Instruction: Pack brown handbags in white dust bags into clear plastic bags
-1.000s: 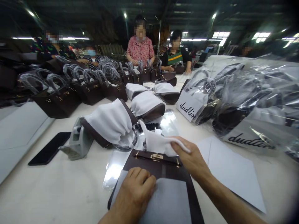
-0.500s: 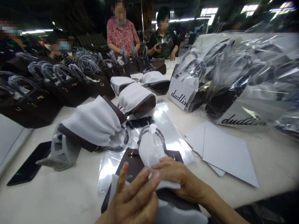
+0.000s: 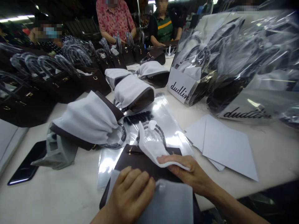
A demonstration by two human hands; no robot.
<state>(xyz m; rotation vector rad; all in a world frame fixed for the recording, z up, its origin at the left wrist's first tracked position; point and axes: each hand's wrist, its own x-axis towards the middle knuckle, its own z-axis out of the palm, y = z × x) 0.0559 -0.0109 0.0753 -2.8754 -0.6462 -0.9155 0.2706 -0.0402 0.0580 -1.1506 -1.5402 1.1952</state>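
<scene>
In front of me lies a dark brown handbag [image 3: 130, 163], its handles [image 3: 161, 132] wrapped in clear film and pointing away from me. My right hand [image 3: 187, 169] pinches the edge of a white foam sheet [image 3: 149, 149] between thumb and fingers, over the bag's upper part. The sheet's far end stands up by the handles, near a white tab. My left hand [image 3: 132, 194] is closed, fingers curled over a translucent white sheet [image 3: 173, 199] on the bag's near part. The left fingertips are hidden.
Flat clear plastic bags [image 3: 173, 124] lie under the handbag. Several foam-covered handbags [image 3: 86, 121], a phone [image 3: 26, 163] and a tape dispenser [image 3: 62, 149] are left and ahead. White cards [image 3: 230, 149] and plastic-bagged handbags [image 3: 193, 74] are right. Co-workers [image 3: 116, 18] are across the table.
My right hand has lifted the foam sheet's edge off the bag and moved slightly right. My left fingers, spread before, are now curled closed. The view has tilted down a little.
</scene>
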